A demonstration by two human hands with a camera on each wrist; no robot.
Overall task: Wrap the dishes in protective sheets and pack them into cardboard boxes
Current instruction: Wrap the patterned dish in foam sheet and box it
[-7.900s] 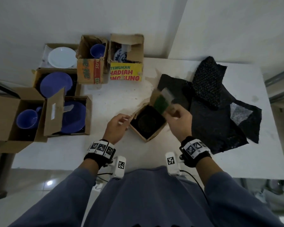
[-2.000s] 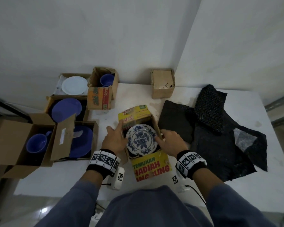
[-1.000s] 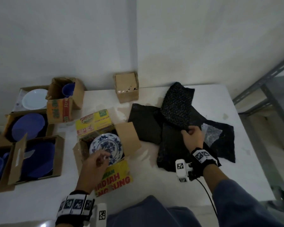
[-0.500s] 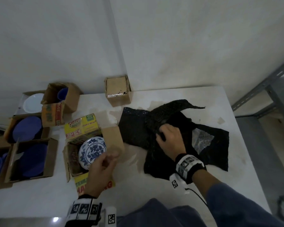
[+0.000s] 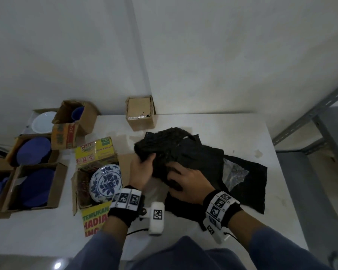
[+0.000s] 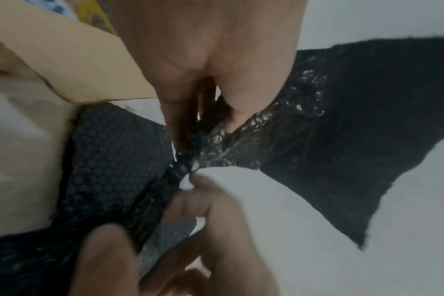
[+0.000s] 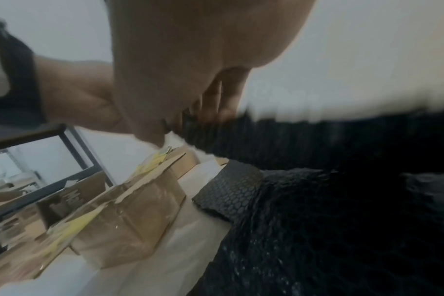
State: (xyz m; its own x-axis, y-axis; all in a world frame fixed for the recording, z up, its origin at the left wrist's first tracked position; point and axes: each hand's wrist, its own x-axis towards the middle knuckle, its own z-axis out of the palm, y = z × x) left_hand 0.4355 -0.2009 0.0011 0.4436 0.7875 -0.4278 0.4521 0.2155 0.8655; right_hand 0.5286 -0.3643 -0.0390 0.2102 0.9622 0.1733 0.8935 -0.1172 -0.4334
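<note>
A blue-and-white floral plate (image 5: 105,184) leans unwrapped inside an open yellow-printed cardboard box (image 5: 95,217). Just right of that box, both hands hold a bunched black bubble-wrap sheet (image 5: 164,143) above the table. My left hand (image 5: 148,162) grips its left edge, and thumb and fingers (image 6: 180,104) pinch the bubble-wrap sheet (image 6: 114,152). My right hand (image 5: 174,178) clutches the sheet's lower fold, its fingers (image 7: 216,100) curled into the bubble-wrap sheet (image 7: 317,200). More black sheets (image 5: 246,184) lie flat underneath and to the right.
A small closed cardboard box (image 5: 140,114) stands at the table's back edge by the wall. Open boxes with blue plates (image 5: 34,151), a blue cup (image 5: 77,114) and a white plate (image 5: 42,121) sit at the left. A metal shelf frame (image 5: 310,121) stands at the right.
My left hand left the plate box and crossed right to the black sheet. Both hands now grip the sheet, which is bunched and raised off the pile.
</note>
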